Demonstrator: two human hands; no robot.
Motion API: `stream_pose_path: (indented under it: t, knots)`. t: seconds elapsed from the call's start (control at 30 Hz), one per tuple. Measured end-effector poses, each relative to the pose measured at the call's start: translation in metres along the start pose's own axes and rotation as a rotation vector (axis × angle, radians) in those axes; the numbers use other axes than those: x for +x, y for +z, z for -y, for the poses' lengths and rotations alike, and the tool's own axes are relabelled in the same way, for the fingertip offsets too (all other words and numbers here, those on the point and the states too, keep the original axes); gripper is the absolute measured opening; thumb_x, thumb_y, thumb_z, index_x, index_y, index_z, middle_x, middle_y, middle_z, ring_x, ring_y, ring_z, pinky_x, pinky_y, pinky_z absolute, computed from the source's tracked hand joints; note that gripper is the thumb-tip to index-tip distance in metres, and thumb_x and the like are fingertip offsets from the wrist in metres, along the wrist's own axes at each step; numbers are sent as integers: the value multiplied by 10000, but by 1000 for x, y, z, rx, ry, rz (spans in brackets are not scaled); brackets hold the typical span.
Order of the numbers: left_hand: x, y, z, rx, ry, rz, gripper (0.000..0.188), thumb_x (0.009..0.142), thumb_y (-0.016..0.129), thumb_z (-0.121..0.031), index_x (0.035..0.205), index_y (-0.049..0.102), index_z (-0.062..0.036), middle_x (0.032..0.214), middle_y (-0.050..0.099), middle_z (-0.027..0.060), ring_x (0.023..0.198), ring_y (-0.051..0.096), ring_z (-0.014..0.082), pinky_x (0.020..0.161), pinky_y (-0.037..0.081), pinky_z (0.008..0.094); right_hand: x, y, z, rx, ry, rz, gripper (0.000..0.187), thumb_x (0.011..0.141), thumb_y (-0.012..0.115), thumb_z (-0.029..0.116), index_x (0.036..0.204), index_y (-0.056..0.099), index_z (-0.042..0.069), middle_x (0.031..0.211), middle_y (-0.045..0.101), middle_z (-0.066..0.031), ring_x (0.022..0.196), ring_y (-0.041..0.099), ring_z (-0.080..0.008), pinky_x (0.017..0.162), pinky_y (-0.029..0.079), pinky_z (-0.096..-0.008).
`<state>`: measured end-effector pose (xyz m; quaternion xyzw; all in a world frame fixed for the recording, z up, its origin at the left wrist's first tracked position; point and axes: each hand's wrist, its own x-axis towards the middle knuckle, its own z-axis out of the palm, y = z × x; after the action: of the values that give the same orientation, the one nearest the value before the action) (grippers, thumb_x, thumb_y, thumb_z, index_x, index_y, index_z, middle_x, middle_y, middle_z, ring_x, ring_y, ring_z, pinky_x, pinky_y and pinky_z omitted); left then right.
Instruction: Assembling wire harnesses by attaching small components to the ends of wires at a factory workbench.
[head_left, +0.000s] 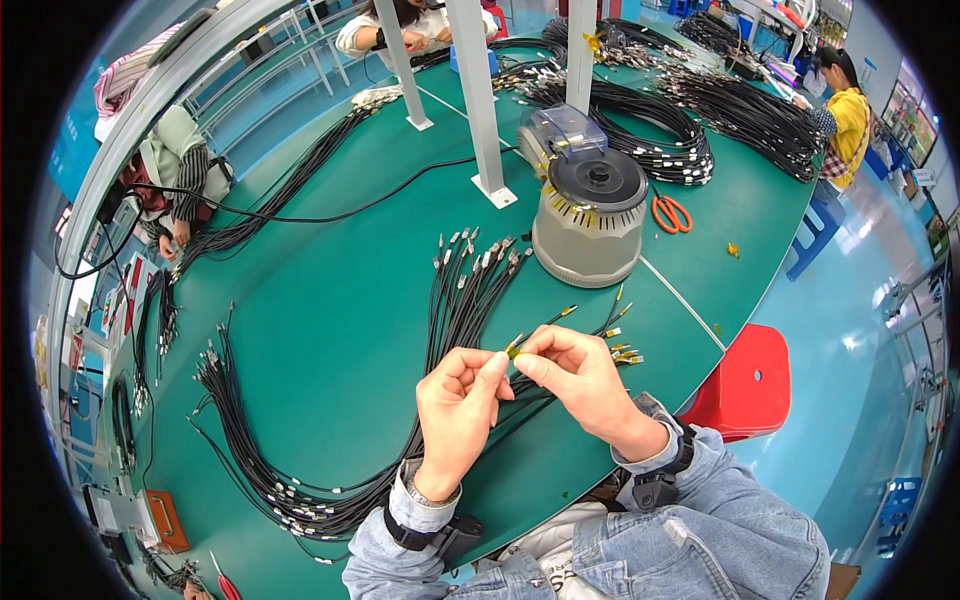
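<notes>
In front of me, both hands meet at a cable's tip with a small piece of yellow-green tape (pixel 513 350) on it. My left hand (pixel 460 405) is closed, its thumb and forefinger pinching the black cable just at the tape. My right hand (pixel 578 378) pinches the tape from the other side with thumb and forefinger. Beyond my hands lies a bundle of black cables (pixel 468 310) with metal connectors at their ends, curving round to the left. Several cable ends with yellow tape (pixel 625 354) lie beside my right hand.
A round grey tape dispenser (pixel 588 230) stands on the green table (pixel 350 380), with orange-handled scissors (pixel 672 214) beside it. Grey metal posts (pixel 478 110) rise behind. Coiled black cables (pixel 660 135) lie at the far right. A red stool (pixel 745 385) stands right; other people work around the table.
</notes>
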<state>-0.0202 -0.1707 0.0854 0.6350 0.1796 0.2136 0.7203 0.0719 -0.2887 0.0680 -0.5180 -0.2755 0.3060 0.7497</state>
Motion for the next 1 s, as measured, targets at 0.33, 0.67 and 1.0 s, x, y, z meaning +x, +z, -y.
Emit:
stream_pose_path:
  t: [0.33,0.67,1.0]
  knots:
    - [-2,1,4,71,6,24,177,905,541,-159,837,571,1,570,551,16,408,395,11,372,282,153,0,2,-5,7,-38,-45,162,853,609,145,863,607,-17,797,596,-24,755,527,-75,706,425,-236]
    - [-1,-1,6,-20,-21,90,233,924,510,-205,811,581,-14,574,519,-25,479,433,18,421,304,163,0,1,-5,-19,-100,-34,144,845,617,130,858,601,-12,820,603,-33,766,545,-88,732,437,-247]
    - [4,-12,6,-127,-250,330,326,948,447,-288,769,566,-43,539,453,-52,436,346,7,397,243,158,6,-4,-2,0,-132,34,88,835,612,54,859,571,-20,838,539,-49,772,521,-107,690,436,-241]
